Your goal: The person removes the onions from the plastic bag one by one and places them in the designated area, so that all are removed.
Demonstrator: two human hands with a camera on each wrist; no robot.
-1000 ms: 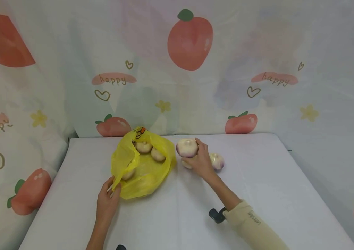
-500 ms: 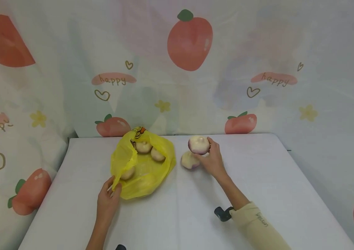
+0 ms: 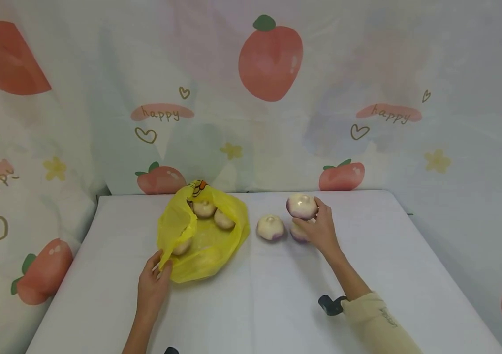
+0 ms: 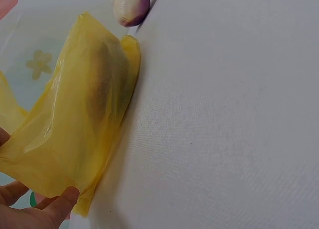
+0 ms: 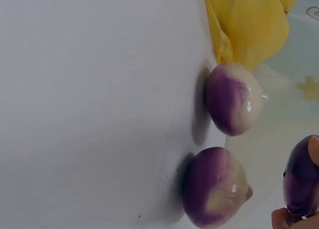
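In the head view my left hand (image 3: 152, 285) pinches the near left edge of a yellow plastic bag (image 3: 200, 265). The bag lies with its mouth open, and several pale round turnips (image 3: 204, 208) show inside. My right hand (image 3: 322, 231) holds a purple-and-white turnip (image 3: 301, 206) above the table. Under and behind that hand sits a second turnip (image 5: 217, 187), partly hidden in the head view. A third turnip (image 3: 270, 227) rests on the table between it and the bag. The right wrist view shows the held turnip (image 5: 301, 179) at its right edge.
A white table (image 3: 233, 314) bears everything. Behind it hangs a pale curtain (image 3: 251, 142) printed with fruit, hearts and flowers. A black wrist device (image 3: 331, 305) projects by the right sleeve (image 3: 377, 319).
My right hand has moved to the right with its turnip, away from the bag and past the nearer turnip on the table. The left hand stays at the bag's edge.
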